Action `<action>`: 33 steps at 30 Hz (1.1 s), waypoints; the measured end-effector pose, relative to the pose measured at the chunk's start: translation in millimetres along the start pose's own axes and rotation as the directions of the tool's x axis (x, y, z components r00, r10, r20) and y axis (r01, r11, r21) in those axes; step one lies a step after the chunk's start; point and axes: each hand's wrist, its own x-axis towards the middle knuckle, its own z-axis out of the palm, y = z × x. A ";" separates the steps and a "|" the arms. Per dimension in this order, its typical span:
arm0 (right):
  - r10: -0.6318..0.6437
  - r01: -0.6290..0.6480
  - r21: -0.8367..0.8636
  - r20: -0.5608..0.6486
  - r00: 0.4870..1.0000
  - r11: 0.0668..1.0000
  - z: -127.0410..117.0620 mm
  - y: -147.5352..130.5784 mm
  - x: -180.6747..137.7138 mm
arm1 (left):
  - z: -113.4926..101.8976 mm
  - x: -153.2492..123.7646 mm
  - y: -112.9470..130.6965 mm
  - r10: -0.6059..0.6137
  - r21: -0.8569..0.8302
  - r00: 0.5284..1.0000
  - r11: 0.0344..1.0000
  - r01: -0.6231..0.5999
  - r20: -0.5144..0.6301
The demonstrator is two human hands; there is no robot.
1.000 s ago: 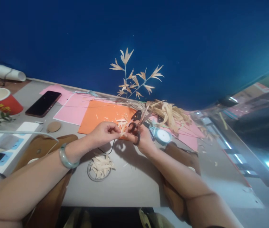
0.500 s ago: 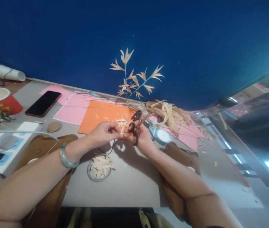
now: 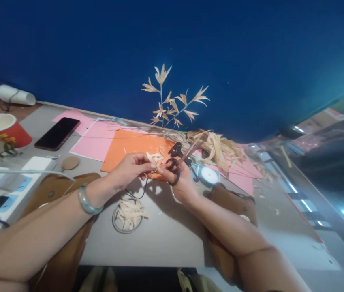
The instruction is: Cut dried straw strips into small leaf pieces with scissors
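Note:
Over the front edge of an orange sheet (image 3: 126,142), my two hands meet fingertip to fingertip. My left hand (image 3: 133,168) pinches a small pale strip of dried husk (image 3: 151,158). Scissors (image 3: 187,153) with dark handles are hooked on the fingers of my right hand (image 3: 184,182), blades pointing up and away. The right fingertips also touch the strip, though its lower end is hidden by them. Several cut pieces lie on the sheet just behind. Below my hands, a small round dish (image 3: 114,221) is heaped with pale husk strips (image 3: 131,213).
A branch of dried-husk flowers (image 3: 173,106) stands before the blue wall. Dried husks (image 3: 216,147) and a spool of ribbon (image 3: 208,175) lie at right. To the left are a phone (image 3: 57,134), a red paper cup (image 3: 12,132), a power strip (image 3: 16,198) and pink paper (image 3: 91,140).
My left fingers have shifted slightly up and left, and the pale strip now shows above them. My right hand keeps the scissors in nearly the same place.

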 end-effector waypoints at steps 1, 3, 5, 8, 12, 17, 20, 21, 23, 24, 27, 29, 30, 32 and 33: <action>0.017 -0.017 -0.012 -0.002 1.000 1.000 0.7 -0.2 -0.4 | 0.3 -0.3 0.0 0.013 0.015 1.000 1.000 -0.013 -0.002; 0.039 -0.039 -0.037 0.005 0.999 0.999 1.0 -1.5 -0.7 | 0.8 -1.0 1.0 0.024 0.024 0.999 0.999 -0.024 -0.022; 0.045 -0.041 -0.091 0.044 0.998 0.995 -0.2 -4.4 0.0 | 0.7 -1.6 3.1 0.026 0.018 0.998 1.000 -0.025 -0.056; 0.063 -0.018 -0.243 0.179 0.982 0.970 -4.4 -11.2 2.3 | -0.4 -1.8 6.9 0.057 0.008 0.992 0.998 -0.056 -0.111; 0.131 0.009 -0.373 0.347 0.929 0.928 -10.8 -17.5 5.2 | -2.3 -0.8 9.7 0.136 -0.001 0.977 0.990 -0.138 -0.162; 0.231 -0.010 -0.465 0.419 0.878 0.885 -14.8 -14.9 4.9 | -3.6 -0.1 9.1 0.182 -0.006 0.966 0.982 -0.187 -0.183; 0.263 -0.033 -0.487 0.412 0.873 0.873 -15.2 -12.0 3.3 | -4.5 -0.1 8.0 0.204 0.021 0.962 0.979 -0.204 -0.183; 0.270 -0.041 -0.491 0.406 0.873 0.870 -15.1 -11.4 2.8 | -4.9 0.0 7.7 0.212 0.030 0.960 0.977 -0.210 -0.182; 0.279 -0.054 -0.491 0.397 0.874 0.870 -14.8 -10.8 1.9 | -5.5 0.2 7.0 0.221 0.042 0.958 0.975 -0.217 -0.181; 0.281 -0.061 -0.486 0.396 0.874 0.872 -14.6 -10.8 1.5 | -5.6 0.4 6.7 0.223 0.046 0.958 0.975 -0.218 -0.182; 0.290 -0.086 -0.459 0.396 0.871 0.884 -13.8 -11.1 0.7 | -5.3 1.1 6.5 0.219 0.051 0.958 0.976 -0.213 -0.187; 0.296 -0.101 -0.446 0.393 0.871 0.889 -13.3 -11.0 0.4 | -4.9 1.3 6.5 0.214 0.049 0.958 0.977 -0.209 -0.190; 0.296 -0.107 -0.440 0.389 0.872 0.892 -13.1 -10.9 0.4 | -4.7 1.3 6.5 0.213 0.047 0.958 0.977 -0.208 -0.191; 0.295 -0.115 -0.426 0.383 0.875 0.897 -12.8 -10.5 0.5 | -4.7 0.9 6.4 0.211 0.043 0.959 0.978 -0.206 -0.192; 0.292 -0.117 -0.421 0.381 0.877 0.900 -12.7 -10.2 0.7 | -4.9 0.6 6.4 0.209 0.042 0.958 0.978 -0.205 -0.193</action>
